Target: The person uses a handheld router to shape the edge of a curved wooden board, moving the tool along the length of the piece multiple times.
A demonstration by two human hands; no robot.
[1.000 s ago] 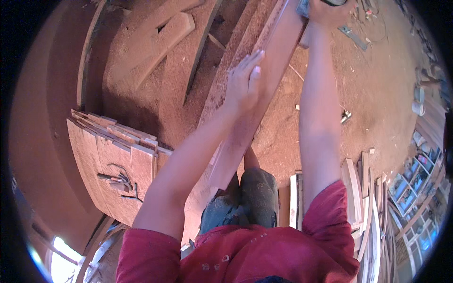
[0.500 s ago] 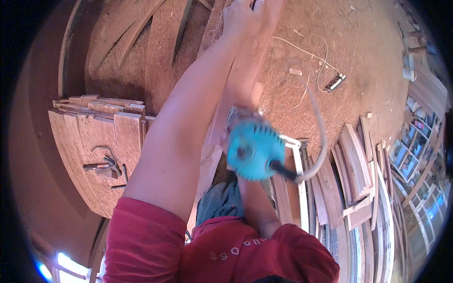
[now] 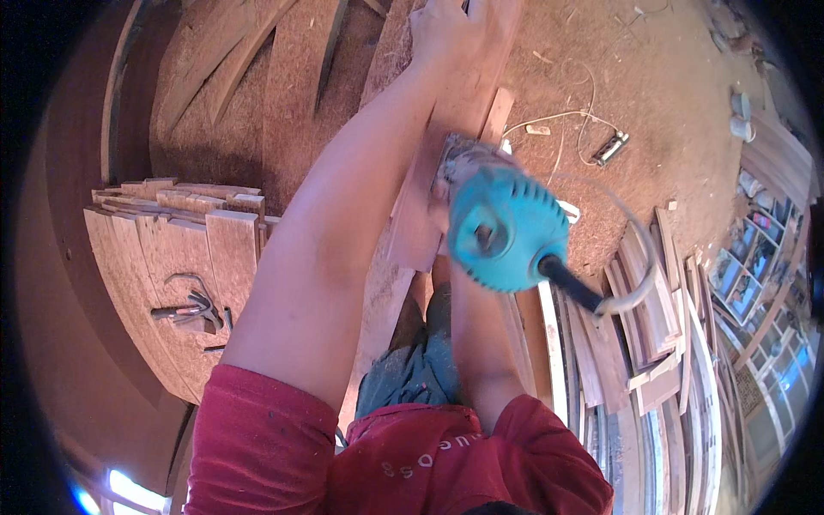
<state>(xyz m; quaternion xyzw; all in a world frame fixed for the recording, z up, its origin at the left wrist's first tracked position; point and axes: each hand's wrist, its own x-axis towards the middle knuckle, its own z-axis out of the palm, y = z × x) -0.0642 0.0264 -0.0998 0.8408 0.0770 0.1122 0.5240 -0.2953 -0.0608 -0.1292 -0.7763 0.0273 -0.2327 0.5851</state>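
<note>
My left arm reaches far forward, and my left hand (image 3: 446, 33) rests on a long reddish wooden board (image 3: 468, 103), its fingers curled at the board and partly cut off by the upper edge. A teal corded router (image 3: 506, 230) sits over the nearer part of this board, slightly blurred, its dusty base against the wood. My right hand (image 3: 440, 193) is wrapped round the router below its teal cap, which hides most of the hand. From the cap a black cord sleeve and pale cable run off to the right.
At left, a stack of boards (image 3: 172, 283) carries a clamp-like metal tool (image 3: 193, 309). Curved wooden pieces (image 3: 249, 69) lie at the far left. Curved strips (image 3: 644, 300) are piled at right. A cable with a small dark metal device (image 3: 611, 148) lies on the dusty ground.
The router has moved forward and to the right along the board with my right hand, its cable swinging right. My left hand has stayed nearly in place.
</note>
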